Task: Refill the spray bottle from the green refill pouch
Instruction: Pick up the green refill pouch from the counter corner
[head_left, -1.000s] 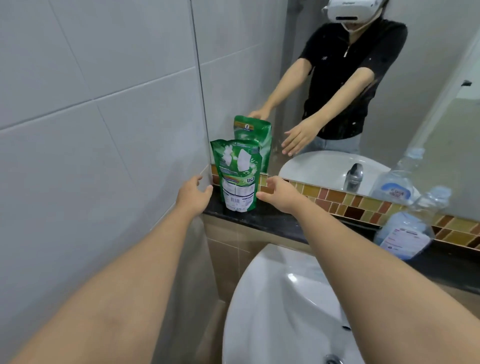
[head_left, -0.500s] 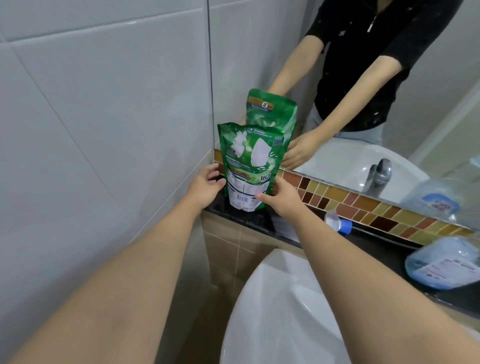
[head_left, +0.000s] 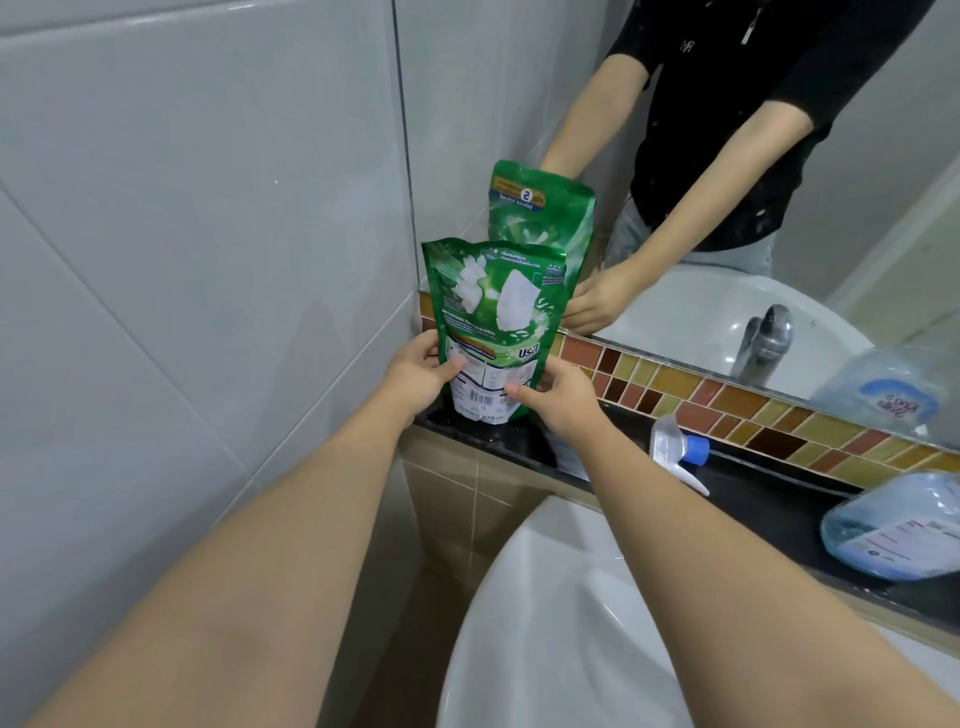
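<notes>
Green refill pouch (head_left: 493, 322) stood upright on black ledge (head_left: 769, 499), left hand (head_left: 415, 376) and right hand (head_left: 558, 397) pinched its lower edges from either side, detached spray head (head_left: 675, 452) lay right of the grip, clear spray bottle (head_left: 896, 525) farther right, white sink (head_left: 597, 649) below.

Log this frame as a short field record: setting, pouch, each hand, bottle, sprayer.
setting: black ledge under a mirror, above a white basin
pouch: green plastic refill pouch, upright, top sealed
left hand: gripping pouch's lower left edge
right hand: gripping pouch's lower right edge
bottle: clear blue-tinted plastic bottle, on ledge at right
sprayer: white trigger sprayer head with blue collar, lying on ledge, detached
</notes>
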